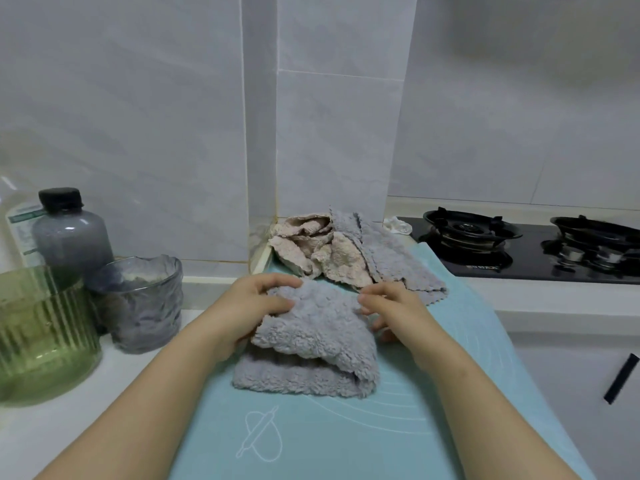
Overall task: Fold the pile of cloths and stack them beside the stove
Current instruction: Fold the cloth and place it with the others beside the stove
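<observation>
A fluffy grey cloth [311, 344] lies partly folded on the turquoise mat [311, 438]. My left hand [252, 306] grips its upper left corner, fingers curled over the fabric. My right hand [391, 306] pinches the upper right edge of the same cloth. Behind them, against the wall, sits a loose pile with a crumpled beige cloth [311, 244] and another grey cloth [391, 258] spread to its right. The black gas stove [519, 244] is at the right rear.
On the white counter to the left stand a green ribbed glass jar [41, 334], a grey textured glass [142, 303] and a grey bottle with a black cap [69, 233]. A small white object [398, 224] lies by the stove's left corner.
</observation>
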A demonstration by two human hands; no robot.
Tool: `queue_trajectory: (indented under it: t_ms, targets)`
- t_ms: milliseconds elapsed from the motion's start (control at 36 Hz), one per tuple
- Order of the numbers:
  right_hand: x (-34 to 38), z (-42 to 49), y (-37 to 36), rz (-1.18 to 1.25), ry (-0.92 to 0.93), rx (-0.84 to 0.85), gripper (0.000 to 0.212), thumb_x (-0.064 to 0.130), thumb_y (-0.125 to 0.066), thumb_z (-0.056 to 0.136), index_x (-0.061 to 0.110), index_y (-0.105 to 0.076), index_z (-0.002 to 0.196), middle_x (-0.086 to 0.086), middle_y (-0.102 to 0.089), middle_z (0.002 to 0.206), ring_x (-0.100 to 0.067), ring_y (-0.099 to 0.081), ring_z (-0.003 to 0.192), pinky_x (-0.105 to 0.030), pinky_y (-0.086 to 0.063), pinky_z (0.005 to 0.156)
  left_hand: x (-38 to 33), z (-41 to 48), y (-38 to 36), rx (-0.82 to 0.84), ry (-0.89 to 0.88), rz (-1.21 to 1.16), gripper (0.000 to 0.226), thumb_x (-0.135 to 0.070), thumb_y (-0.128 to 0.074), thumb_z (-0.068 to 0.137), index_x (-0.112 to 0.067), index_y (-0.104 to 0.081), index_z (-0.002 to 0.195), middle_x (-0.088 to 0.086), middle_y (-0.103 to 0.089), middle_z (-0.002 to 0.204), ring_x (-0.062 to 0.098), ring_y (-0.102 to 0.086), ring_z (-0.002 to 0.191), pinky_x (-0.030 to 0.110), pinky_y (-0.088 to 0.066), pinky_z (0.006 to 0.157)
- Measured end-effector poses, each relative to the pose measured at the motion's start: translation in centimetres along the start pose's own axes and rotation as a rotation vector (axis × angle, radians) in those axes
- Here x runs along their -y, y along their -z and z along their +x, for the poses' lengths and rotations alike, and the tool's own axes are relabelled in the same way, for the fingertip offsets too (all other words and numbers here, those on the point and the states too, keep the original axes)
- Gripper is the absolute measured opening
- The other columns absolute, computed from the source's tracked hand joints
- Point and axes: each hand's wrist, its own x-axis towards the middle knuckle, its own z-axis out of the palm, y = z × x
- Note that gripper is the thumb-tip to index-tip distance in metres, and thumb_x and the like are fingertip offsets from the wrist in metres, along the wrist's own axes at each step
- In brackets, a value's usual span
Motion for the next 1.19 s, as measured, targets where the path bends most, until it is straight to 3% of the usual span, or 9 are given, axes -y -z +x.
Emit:
queue_trajectory:
  t_ms: [111,250,389,472,556,639,750,917,1194]
  targets:
    - [-0.3,-0.1,-0.4,-0.112,0.06,0.009,0.033,0.025,-0.068,0.083,0.024,-0.057,0.113,0.0,-0.054,0.109,-0.015,-0.054,0.093,-0.027,-0.041,0.074,0.6,0.3,0.5,-0.086,-0.1,0.376,0.017,-0.018,-0.075,0.075,-0.03,-0.067,0.084,-0.004,-0.064,0.081,0.021,-0.062,0.074,0.035,-0.049,0.08]
    - [-0.5,-0.1,-0.7,-0.266,0.131,0.034,0.033,0.023,-0.071,0.08,0.034,-0.056,0.107,0.003,-0.044,0.12,-0.018,-0.05,0.108,-0.038,-0.043,0.096,0.1,0.0,0.5,-0.047,-0.045,0.295,0.016,-0.032,-0.073,0.076,-0.02,-0.07,0.085,-0.002,-0.068,0.088,0.012,-0.059,0.078,0.029,-0.043,0.077]
    - [-0.6,0.1,-1.0,-0.306,0.195,0.035,0.018,0.011,-0.068,0.081,0.025,-0.057,0.078,0.006,-0.05,0.082,0.0,-0.041,0.064,-0.018,-0.033,0.059,0.1,0.0,0.7,-0.077,0.047,0.237,0.042,-0.046,-0.065,0.078,-0.017,-0.067,0.11,0.001,-0.056,0.128,0.016,-0.047,0.103,0.03,-0.031,0.091]
    - [-0.6,-0.1,-1.1,-0.317,0.224,0.036,0.018,0.009,-0.065,0.082,0.024,-0.056,0.077,0.01,-0.044,0.072,0.0,-0.041,0.056,-0.012,-0.032,0.05,0.1,-0.2,0.7,-0.051,0.06,0.324,0.03,-0.044,-0.068,0.077,-0.019,-0.069,0.095,-0.004,-0.064,0.107,0.013,-0.056,0.09,0.03,-0.039,0.09]
    - [-0.2,-0.4,-1.3,-0.369,0.243,-0.005,0.02,0.009,-0.063,0.082,0.026,-0.055,0.074,0.012,-0.047,0.078,-0.001,-0.045,0.064,-0.01,-0.031,0.052,0.2,-0.1,0.9,-0.145,-0.01,0.695,0.029,-0.047,-0.067,0.077,-0.023,-0.068,0.093,-0.008,-0.068,0.092,0.012,-0.062,0.084,0.035,-0.05,0.088]
    - [0.6,-1.2,-1.7,-0.347,0.381,-0.182,0.027,0.007,-0.058,0.082,0.031,-0.055,0.07,0.018,-0.053,0.084,0.001,-0.047,0.081,-0.015,-0.034,0.066,-0.5,-0.7,0.5,-0.388,-0.333,0.807,0.022,-0.031,-0.06,0.086,-0.024,-0.067,0.106,-0.008,-0.059,0.123,0.015,-0.052,0.108,0.029,-0.04,0.09]
    - [1.4,-2.2,-2.6,-0.369,0.431,-0.135,0.022,0.009,-0.055,0.084,0.029,-0.064,0.083,0.012,-0.063,0.097,-0.006,-0.052,0.099,-0.026,-0.039,0.086,-1.2,-1.7,-0.2,-0.001,-0.265,0.291,0.017,-0.022,-0.058,0.09,-0.035,-0.069,0.09,-0.003,-0.066,0.112,0.005,-0.06,0.088,0.015,-0.045,0.073]
    - [0.6,-1.7,-3.5,-0.746,0.236,0.105,0.052,0.03,-0.05,0.091,0.021,-0.035,0.14,0.001,-0.044,0.139,-0.016,-0.037,0.128,-0.033,-0.028,0.108,0.6,-0.9,-1.1,0.232,-0.076,1.121,0.055,-0.044,-0.024,0.099,-0.023,-0.013,0.149,-0.006,-0.01,0.157,0.009,-0.008,0.144,0.03,-0.007,0.115]
    - [-0.4,-1.9,-4.3,-0.95,0.178,0.208,0.053,0.04,-0.03,0.099,0.028,-0.018,0.148,0.004,-0.01,0.158,-0.013,-0.004,0.145,-0.038,-0.006,0.115,2.4,-1.5,-1.4,0.211,-0.062,1.262,0.057,-0.041,-0.016,0.1,-0.021,0.004,0.149,-0.005,0.01,0.157,0.009,0.012,0.144,0.035,0.005,0.117]
